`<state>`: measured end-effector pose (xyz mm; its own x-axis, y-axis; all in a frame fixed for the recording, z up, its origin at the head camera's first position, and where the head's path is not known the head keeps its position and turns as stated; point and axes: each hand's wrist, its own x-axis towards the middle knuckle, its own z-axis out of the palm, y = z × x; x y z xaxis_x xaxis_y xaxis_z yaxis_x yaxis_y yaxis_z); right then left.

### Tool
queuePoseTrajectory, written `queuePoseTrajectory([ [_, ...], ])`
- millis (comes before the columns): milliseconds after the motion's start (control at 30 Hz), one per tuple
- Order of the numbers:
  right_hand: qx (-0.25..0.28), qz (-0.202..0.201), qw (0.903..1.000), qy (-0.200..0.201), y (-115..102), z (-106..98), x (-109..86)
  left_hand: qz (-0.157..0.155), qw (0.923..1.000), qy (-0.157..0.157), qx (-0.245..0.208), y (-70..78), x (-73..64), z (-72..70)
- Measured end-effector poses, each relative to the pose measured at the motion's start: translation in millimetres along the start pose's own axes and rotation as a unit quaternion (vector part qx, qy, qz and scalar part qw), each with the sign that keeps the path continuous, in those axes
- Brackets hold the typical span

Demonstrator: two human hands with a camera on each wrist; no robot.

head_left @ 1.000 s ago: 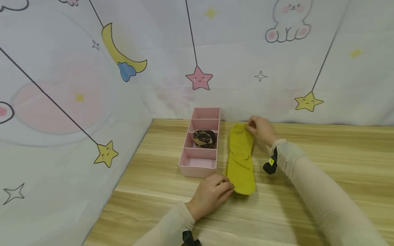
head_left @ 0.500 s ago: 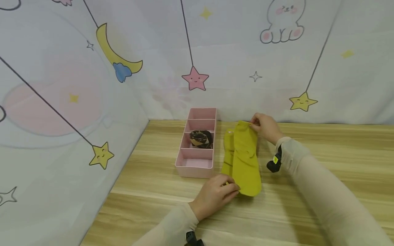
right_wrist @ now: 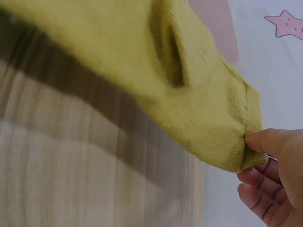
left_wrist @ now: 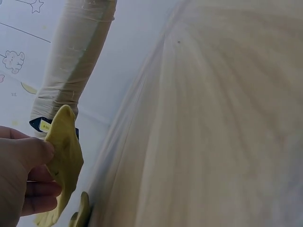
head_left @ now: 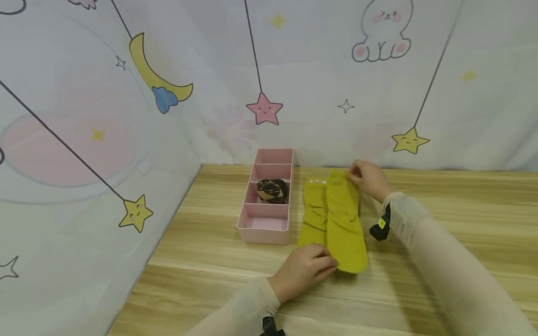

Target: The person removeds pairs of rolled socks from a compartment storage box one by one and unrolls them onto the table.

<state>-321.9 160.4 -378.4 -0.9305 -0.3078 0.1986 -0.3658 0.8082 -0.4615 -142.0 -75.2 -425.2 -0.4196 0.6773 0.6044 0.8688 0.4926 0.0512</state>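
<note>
Two yellow socks are side by side in the head view. My right hand (head_left: 371, 179) pinches the cuff of the right-hand sock (head_left: 345, 224), thumb on top of the knit edge in the right wrist view. At the toe end, my left hand (head_left: 303, 272) pinches the same sock's edge between thumb and fingers, as the left wrist view shows. Stretched between both hands, this sock casts a shadow on the table in the right wrist view. The other yellow sock (head_left: 315, 205) lies flat to its left, its toe end hidden behind my left hand.
A pink divided box (head_left: 264, 236) stands left of the socks, with several compartments in a row. A rolled black and tan patterned sock (head_left: 272, 190) sits in one. Behind the wooden table (head_left: 185, 284) hangs a printed cloth backdrop (head_left: 319, 70).
Both hands have moved right with the upper sock, sliding it off the other one. The lower sock, almost wholly covered before, now shows beside it.
</note>
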Motion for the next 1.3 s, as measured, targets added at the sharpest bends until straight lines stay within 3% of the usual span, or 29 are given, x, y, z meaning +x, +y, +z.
queuePoseTrajectory([
  [333, -0.002, -0.006, 0.9999, 0.015, 16.3, 2.9, -7.4, 0.021, 0.9998, -0.007, 0.002, 3.3, 4.9, 9.2],
  [500, -0.003, 0.009, 1.0000, 0.001, 23.2, 6.7, -7.1, 0.021, 0.9997, -0.015, 0.004, 3.6, 6.4, 14.0],
  [767, -0.004, 0.009, 1.0000, 0.001, 30.8, 14.9, -6.8, 0.016, 0.9984, -0.053, 0.012, 1.8, 6.1, 18.4],
  [1033, -0.008, 0.012, 0.9999, -0.007, 32.8, 16.1, -8.6, 0.025, 0.9947, -0.089, 0.045, 3.1, 8.0, 14.4],
  [1300, -0.009, 0.010, 0.9998, -0.013, 34.0, 17.6, -8.5, 0.001, 0.9948, -0.094, 0.039, 0.9, 9.7, 7.0],
])
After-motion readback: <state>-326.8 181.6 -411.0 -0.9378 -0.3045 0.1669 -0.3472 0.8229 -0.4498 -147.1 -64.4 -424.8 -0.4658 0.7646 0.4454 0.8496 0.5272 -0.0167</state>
